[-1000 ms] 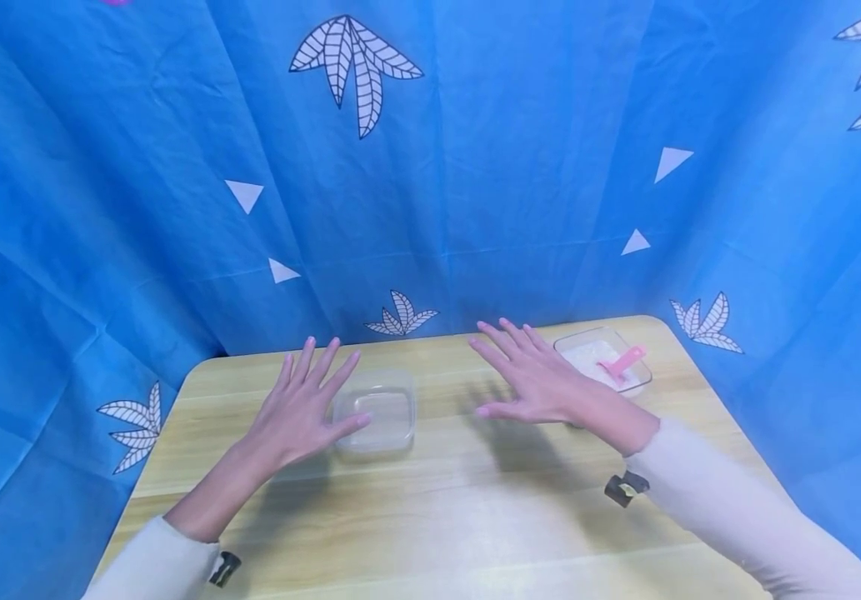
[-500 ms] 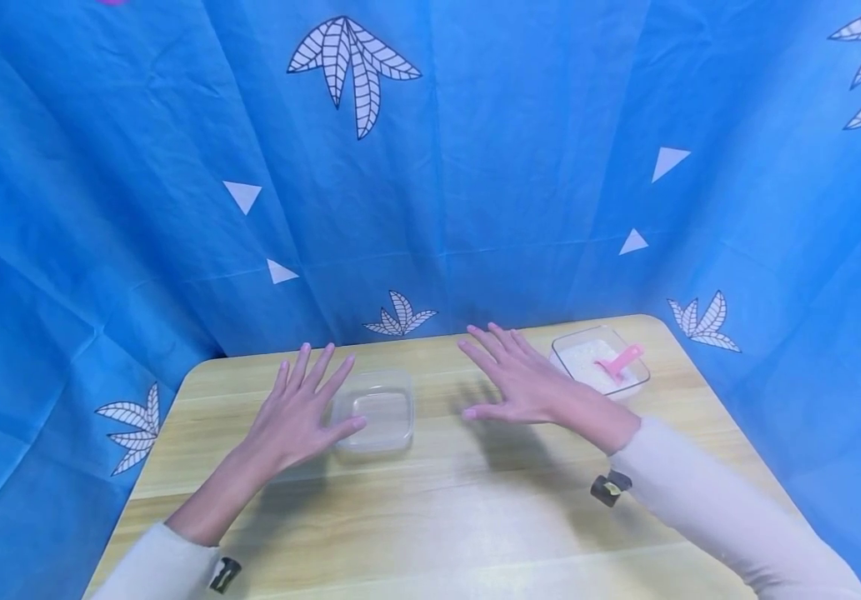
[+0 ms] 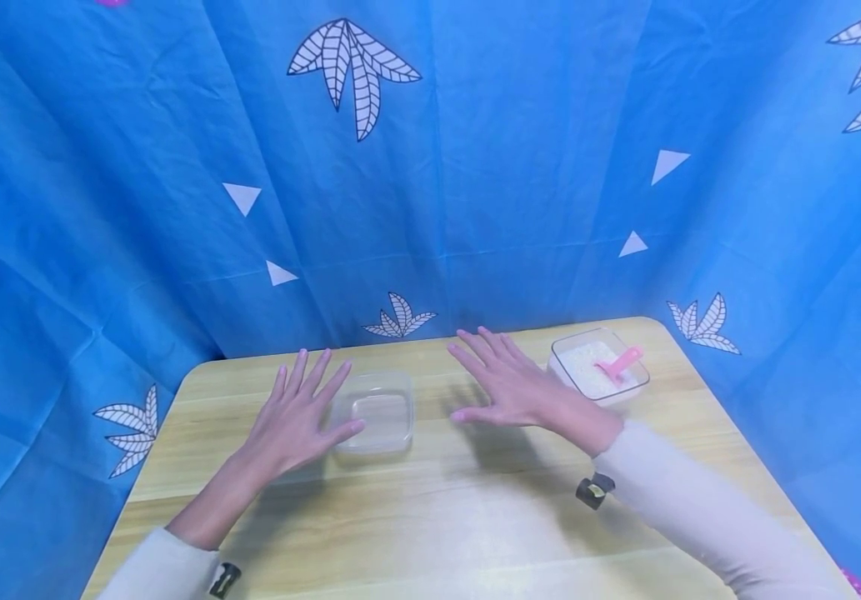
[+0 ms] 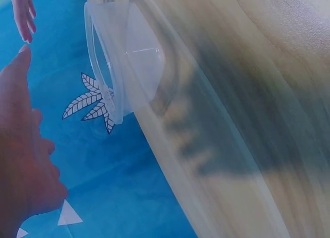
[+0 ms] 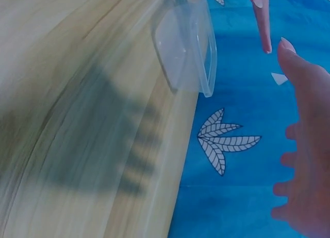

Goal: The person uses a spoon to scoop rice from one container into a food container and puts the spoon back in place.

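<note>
Fingers spread, my left hand (image 3: pixel 291 425) hovers above the table at the left side of a clear plastic container (image 3: pixel 381 412), its thumb overlapping the container in the head view. My right hand (image 3: pixel 508 387), also spread and holding nothing, is over the table between that container and a second clear box (image 3: pixel 588 354). White grains fill part of this second box, and a pink scoop (image 3: pixel 621 364) leans in it with its handle over the rim. In the left wrist view the clear container (image 4: pixel 147 57) stands on the table beyond the hand's shadow.
The wooden table (image 3: pixel 430 533) has rounded far corners. A blue curtain (image 3: pixel 438 167) printed with leaves and white triangles hangs right behind its far edge and along both sides. A dark wrist strap (image 3: pixel 593 492) shows under the right sleeve.
My right hand has drifted left, away from the box with the scoop, and uncovers more of that box. The left hand has shifted only slightly. Both containers stay in place.
</note>
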{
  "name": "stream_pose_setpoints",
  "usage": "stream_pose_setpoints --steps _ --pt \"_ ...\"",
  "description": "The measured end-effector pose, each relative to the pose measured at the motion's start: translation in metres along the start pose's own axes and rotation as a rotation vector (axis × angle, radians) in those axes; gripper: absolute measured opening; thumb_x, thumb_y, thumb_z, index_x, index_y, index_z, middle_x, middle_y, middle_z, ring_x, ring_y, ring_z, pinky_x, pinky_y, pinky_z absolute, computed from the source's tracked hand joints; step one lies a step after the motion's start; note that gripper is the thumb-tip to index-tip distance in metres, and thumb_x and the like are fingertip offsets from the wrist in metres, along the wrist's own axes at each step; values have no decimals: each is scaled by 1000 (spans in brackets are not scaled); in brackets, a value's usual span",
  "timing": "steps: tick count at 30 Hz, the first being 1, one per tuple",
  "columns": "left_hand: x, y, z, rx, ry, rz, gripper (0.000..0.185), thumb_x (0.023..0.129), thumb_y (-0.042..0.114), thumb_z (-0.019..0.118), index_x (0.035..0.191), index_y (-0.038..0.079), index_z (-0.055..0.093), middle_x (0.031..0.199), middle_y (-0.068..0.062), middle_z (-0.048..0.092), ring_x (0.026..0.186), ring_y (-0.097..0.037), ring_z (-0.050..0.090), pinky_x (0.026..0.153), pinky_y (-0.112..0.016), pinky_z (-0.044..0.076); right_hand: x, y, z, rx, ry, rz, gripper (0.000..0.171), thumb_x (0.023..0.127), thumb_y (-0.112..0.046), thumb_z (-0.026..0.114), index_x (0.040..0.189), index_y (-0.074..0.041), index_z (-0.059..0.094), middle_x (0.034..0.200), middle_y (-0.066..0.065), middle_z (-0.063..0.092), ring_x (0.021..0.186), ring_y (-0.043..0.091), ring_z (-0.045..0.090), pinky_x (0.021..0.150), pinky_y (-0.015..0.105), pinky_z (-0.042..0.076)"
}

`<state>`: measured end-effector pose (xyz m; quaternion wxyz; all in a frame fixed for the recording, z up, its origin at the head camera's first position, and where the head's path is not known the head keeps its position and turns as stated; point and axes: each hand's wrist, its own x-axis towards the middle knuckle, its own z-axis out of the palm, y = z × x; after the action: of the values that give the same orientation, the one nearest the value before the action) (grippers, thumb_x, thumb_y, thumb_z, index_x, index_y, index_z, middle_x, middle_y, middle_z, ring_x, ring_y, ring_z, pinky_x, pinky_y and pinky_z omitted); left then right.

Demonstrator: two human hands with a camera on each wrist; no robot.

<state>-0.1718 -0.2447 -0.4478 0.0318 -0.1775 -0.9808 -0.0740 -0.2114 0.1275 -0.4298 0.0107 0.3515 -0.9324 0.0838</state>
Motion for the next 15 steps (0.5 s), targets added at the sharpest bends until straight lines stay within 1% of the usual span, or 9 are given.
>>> stream_pose_setpoints --steps 7,11,15 --pt "0 0 3 -2 2 -9 95 89 80 51 166 31 23 176 -10 11 162 -44 -2 125 -70 2 4 -1 6 -19 5 -10 108 87 -82 51 167 -18 16 175 12 9 160 44 14 127 62 14" --pt "-1 -2 6 -8 1 -16 95 90 79 51 166 30 22 175 -12 12 162 -45 -1 125 -71 2 8 -2 10 -21 -1 -16 108 88 -82 49 167 -17 16 175 12 8 160 44 14 127 61 13" --pt "-2 -4 9 -10 -13 -23 94 90 78 51 166 31 20 175 -12 11 162 -45 -1 124 -71 2 13 -4 12 -25 -5 -21 108 88 -83 48 167 -16 17 175 12 8 161 43 14 128 60 12"
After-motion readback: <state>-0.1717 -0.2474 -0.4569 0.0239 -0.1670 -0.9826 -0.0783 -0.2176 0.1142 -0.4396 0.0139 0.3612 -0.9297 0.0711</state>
